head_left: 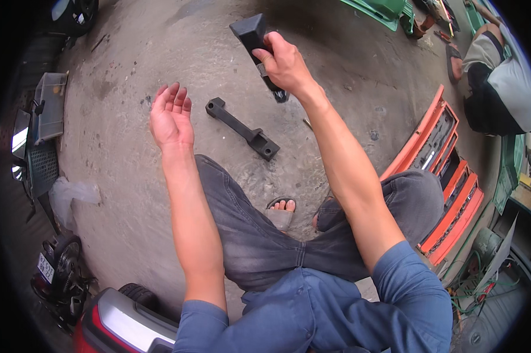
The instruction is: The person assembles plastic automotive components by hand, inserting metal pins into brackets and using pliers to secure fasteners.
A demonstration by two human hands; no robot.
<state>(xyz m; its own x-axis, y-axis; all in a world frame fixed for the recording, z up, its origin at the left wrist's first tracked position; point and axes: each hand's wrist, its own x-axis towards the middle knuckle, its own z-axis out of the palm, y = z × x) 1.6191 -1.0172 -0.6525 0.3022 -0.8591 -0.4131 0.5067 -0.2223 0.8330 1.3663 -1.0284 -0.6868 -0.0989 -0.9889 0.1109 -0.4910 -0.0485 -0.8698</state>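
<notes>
Grip of right hand (285,63) wraps a black part (252,39); left hand (172,119) half-uncurled, empty.

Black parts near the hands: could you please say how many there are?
2: a black part in the right hand, partly covered, and a black bar on the floor, right of the left hand.

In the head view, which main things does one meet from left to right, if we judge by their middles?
Translucent grey bin, open left hand, black bar on the floor, right hand gripping a black part, red toolbox, another person.
</notes>
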